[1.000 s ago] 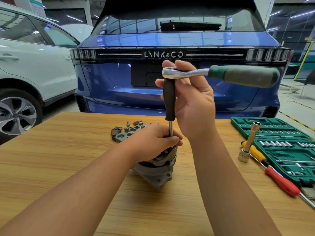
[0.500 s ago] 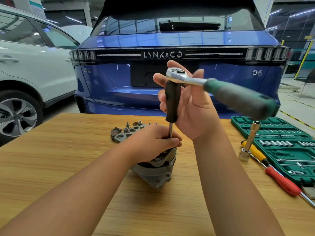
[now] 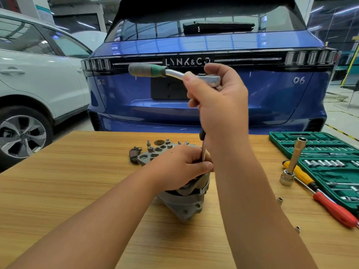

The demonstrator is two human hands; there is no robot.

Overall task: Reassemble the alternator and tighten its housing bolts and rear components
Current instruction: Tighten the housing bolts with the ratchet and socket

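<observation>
The grey alternator stands on the wooden table at centre. My left hand grips its top and pinches the thin steel shaft of an extension that stands upright on it. My right hand is wrapped around the extension's black handle just under the ratchet head. The ratchet sits on top, and its green and grey handle points left. The bolt under the extension is hidden by my left hand.
A grey rear bracket with studs and a black part lie behind the alternator. At right are a green socket case, an upright long socket, a red screwdriver, a yellow one and small loose sockets. Parked cars stand beyond the table.
The ratchet handle has swung from pointing right to pointing left. My right hand shifted its grip around the extension handle; my left hand stayed on the alternator.
</observation>
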